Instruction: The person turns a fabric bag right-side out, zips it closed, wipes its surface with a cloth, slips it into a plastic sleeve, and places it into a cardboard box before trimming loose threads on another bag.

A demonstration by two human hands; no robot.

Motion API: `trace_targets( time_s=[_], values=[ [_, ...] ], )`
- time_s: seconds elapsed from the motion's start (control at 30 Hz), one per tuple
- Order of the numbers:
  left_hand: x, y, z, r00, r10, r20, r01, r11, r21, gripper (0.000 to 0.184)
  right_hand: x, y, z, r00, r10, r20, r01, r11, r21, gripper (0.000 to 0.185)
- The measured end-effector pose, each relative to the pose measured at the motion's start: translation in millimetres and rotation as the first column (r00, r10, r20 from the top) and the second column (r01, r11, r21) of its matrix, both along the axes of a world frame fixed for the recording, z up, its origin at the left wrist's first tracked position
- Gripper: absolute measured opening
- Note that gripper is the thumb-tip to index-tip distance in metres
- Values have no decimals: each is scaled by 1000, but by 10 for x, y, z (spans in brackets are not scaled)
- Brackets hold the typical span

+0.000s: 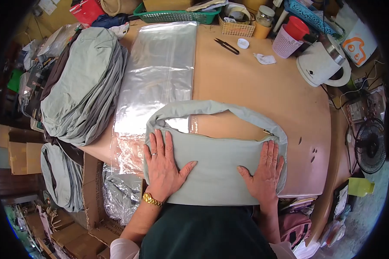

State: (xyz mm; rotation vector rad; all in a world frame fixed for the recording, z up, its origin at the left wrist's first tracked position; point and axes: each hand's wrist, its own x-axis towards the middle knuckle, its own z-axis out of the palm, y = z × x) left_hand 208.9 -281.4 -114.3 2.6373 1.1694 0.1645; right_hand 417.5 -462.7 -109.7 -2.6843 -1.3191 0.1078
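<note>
Left hand (162,166) and right hand (265,170) are just flat on the grey bag (214,168), fingers out wide, no grip, probably keeping it smooth.

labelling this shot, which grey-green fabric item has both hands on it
The bag laid flat at the table's near edge: left hand and right hand rest on it. The upper pile and lower pile at left are untouched.

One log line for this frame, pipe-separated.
left hand: palm down on grey-green bag | right hand: palm down, same bag | bag: on table, strap arched away from wearer | strap overlaps clear plastic
</note>
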Motion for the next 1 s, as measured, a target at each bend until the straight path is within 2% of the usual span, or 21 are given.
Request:
trace_targets(
  time_s=[0.07,0.1,0.13,0.17,0.2,0.23,0.27,0.3,0.33,0.37,0.4,0.47,0.5,0.57,0.63,0.67,0.8,0.87,0.93,0.97,1.0],
  values=[
    [-3,7,108,1000,-11,-1,11,999,30,100,47,-1,98,999,17,-30,-20,994,-106,98],
    [33,38,183,1000,-23,2,23,998,63,97,123,27,193,1000,14,-15,-15,996,-90,98],
    [77,75,282,999,-31,17,30,997,78,97,211,62,315,934,-28,-355,74,990,118,95],
    [106,84,392,967,-41,252,58,997,-58,91,273,85,401,755,14,-655,221,936,274,93],
    [134,91,478,884,-15,468,116,975,-188,85,292,147,407,761,10,-649,225,934,278,93],
    [249,94,540,758,185,625,232,819,-524,73,284,239,357,406,218,-887,462,789,405,91],
    [353,151,514,755,181,631,237,821,-519,73,308,321,295,21,500,-866,702,609,369,88],
    [469,252,403,582,523,623,339,541,-770,68,399,403,198,29,508,-861,700,604,380,88],
    [558,351,254,415,802,430,503,192,-843,63,515,478,80,-200,621,-758,827,522,209,88],
    [516,536,28,288,897,335,637,82,-767,60,604,512,38,-381,725,-574,885,465,0,88],
    [477,617,18,285,894,345,643,89,-761,60,647,504,59,-376,730,-571,885,465,12,88],
    [407,736,-1,60,988,142,897,9,-441,58,704,455,64,-338,780,-526,939,316,-135,88],
    [340,763,-38,2,997,71,897,30,-440,62,732,402,-39,-338,782,-524,939,318,-132,88],
    [220,785,-190,18,997,73,922,12,-387,68,774,291,-325,-234,896,-377,967,253,1,82],
    [201,810,-249,24,997,67,937,1,-349,79,780,268,-365,-226,906,-357,964,260,49,80],
    [172,790,-271,22,998,62,934,2,-356,79,764,249,-381,-216,915,-341,960,263,97,79],
    [220,759,-159,1,997,82,942,27,-334,74,755,270,-347,-205,914,-351,961,255,104,78],
    [224,751,-124,-8,997,77,942,33,-333,74,751,276,-380,-220,935,-277,955,264,133,78],
    [238,747,-13,129,980,152,850,-30,-525,66,723,345,-356,-176,920,-349,967,229,115,77],
    [229,691,54,137,980,146,847,-40,-530,66,710,360,-353,-137,898,-419,976,195,99,76],
    [218,589,135,389,839,381,680,18,-733,60,720,362,-385,-136,896,-424,977,192,93,76]
  ],
)
